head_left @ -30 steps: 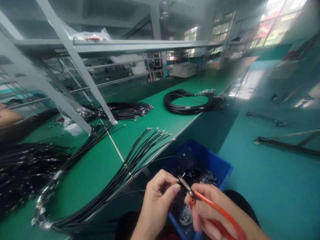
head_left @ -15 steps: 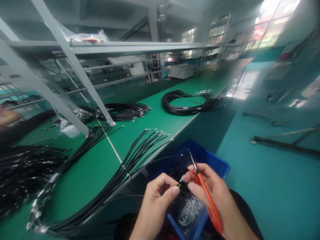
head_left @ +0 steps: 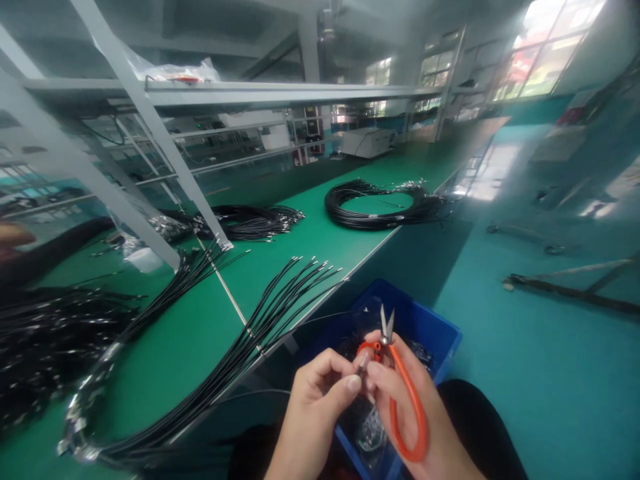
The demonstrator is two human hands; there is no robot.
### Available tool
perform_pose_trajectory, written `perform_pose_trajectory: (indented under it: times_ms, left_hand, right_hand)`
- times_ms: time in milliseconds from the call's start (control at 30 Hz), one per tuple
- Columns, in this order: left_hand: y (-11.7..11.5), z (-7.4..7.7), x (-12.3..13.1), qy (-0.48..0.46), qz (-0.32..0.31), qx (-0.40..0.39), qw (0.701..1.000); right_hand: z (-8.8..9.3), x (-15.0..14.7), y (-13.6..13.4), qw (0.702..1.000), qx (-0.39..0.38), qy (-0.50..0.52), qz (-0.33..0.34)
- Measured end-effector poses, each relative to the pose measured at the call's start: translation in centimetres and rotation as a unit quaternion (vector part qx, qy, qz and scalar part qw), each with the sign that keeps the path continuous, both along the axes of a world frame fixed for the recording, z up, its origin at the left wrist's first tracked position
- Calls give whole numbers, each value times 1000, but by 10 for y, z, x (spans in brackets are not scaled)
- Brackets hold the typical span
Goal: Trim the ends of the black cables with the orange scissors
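Observation:
Over a blue bin, my left hand pinches the end of a thin black cable between thumb and forefinger. My right hand holds a pair of orange-handled scissors, their short blades spread and pointing up and away. The right thumb and fingertips also meet at the cable end, touching or almost touching the left fingertips. What is on the tip there is too small to make out. To the left, a bundle of black cables with pale metal tips lies curved along the table edge.
Scraps and clear plastic lie in the bin. On the green table rest a coiled cable bundle, another bundle and a dark cable pile. Shelf posts rise at the left. Part of another person's hand shows at far left.
The scissors have turned in my right hand and their blades have spread apart. My right fingertips have come closer to the cable end in my left hand. The other person's hand has shifted left.

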State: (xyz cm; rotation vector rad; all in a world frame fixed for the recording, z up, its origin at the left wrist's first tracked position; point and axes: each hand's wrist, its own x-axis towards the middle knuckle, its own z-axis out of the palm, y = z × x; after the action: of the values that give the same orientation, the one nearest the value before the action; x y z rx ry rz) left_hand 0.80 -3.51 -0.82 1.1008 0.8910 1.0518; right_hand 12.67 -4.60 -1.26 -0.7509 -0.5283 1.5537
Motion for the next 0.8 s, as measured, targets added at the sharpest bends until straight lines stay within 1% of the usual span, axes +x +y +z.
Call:
perform_pose_trajectory:
  times_ms: [67,167,233,333,433,533,633,800]
  left_hand:
    - [0,1,0,6,0,-3,1000]
    - [1,0,0,3,25,-25,999]
    - [2,0,0,-20,26,-41,999]
    - [3,3,1,-53,11,-63,997]
    - [4,4,1,-74,6,-103,992]
    - [5,2,-3,-99,-21,-130,986]
    - [6,-2,-6,-110,-53,-117,986]
    - [7,-3,-8,-132,-81,-133,979]
  right_hand:
    - [0,-1,2,1000,-11,-11,-5]
    - [1,-2,3,998,-18,-49,-23]
    - [1,-2,3,999,-12,-32,-12]
    - [-2,-1,2,1000,-14,17,15]
    - [-3,0,2,999,-9,23,27]
    - [-1,0,2,998,5,39,48]
    - [0,1,3,998,-5,50,42]
    - [-6,3,2,997,-6,51,57]
